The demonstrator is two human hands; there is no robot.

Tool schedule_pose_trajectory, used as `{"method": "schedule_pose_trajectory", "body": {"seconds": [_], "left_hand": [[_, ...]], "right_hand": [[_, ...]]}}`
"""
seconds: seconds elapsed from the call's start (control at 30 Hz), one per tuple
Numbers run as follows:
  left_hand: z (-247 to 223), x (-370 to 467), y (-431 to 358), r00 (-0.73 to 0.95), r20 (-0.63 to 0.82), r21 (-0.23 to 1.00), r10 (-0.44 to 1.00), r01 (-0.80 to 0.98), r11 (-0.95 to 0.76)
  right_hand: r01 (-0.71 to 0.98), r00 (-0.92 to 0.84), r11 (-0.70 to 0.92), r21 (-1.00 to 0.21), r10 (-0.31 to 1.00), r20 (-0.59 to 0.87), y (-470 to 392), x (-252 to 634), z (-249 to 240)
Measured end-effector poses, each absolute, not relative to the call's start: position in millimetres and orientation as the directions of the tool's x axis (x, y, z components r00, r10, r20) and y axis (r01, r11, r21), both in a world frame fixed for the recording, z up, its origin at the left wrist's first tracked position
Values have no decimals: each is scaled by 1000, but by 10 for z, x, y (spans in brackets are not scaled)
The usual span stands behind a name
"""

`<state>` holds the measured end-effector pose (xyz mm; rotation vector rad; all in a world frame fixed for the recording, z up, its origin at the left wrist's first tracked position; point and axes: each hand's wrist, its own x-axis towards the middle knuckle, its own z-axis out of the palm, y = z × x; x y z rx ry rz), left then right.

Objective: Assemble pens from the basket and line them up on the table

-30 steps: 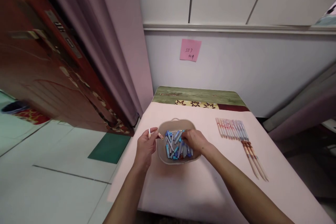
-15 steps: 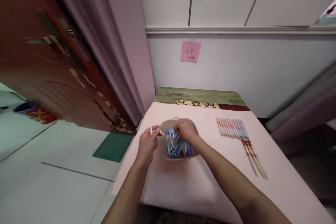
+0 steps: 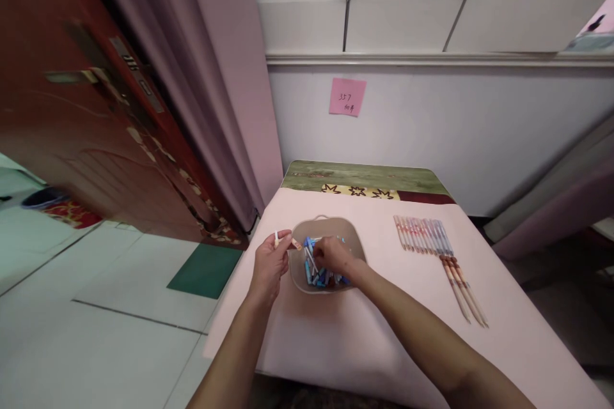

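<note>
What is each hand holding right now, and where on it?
Left hand pinches a small pen piece mid-length; right hand is down among the basket pieces, hold unclear.

The shallow oval bowl (image 3: 355,238) is beige and holds small caps (image 3: 313,266) in light and dark blue. The tablecloth (image 3: 364,332) is pale pink. The row of slim pens (image 3: 425,234) shows whitish barrels with red and blue marks. The square sticky note (image 3: 347,96) is pink.

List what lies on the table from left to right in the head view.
left hand holding a small pen part → beige bowl of blue pen pieces, right hand inside it → row of pens → tan pens
</note>
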<state>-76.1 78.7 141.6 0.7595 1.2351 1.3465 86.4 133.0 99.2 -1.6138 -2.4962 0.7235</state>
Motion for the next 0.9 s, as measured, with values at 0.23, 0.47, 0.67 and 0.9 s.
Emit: {"method": "schedule_pose_trajectory", "body": {"seconds": [0.23, 0.47, 0.67, 0.9], "left_hand": [[1362, -845, 780, -220, -198, 948, 955, -291, 129], [1367, -808, 784, -187, -224, 938, 956, -306, 160], [1340, -810, 764, -156, -255, 907, 954, -381, 180], [1354, -681, 774, -113, -335, 835, 936, -495, 239]], "right_hand": [[832, -518, 462, -306, 845, -132, 1285, 581, 782], [850, -497, 453, -270, 859, -122, 1256, 489, 741], [851, -426, 393, -348, 905, -20, 1220, 576, 947], [605, -179, 207, -769, 976, 122, 949, 1055, 1250]]}}
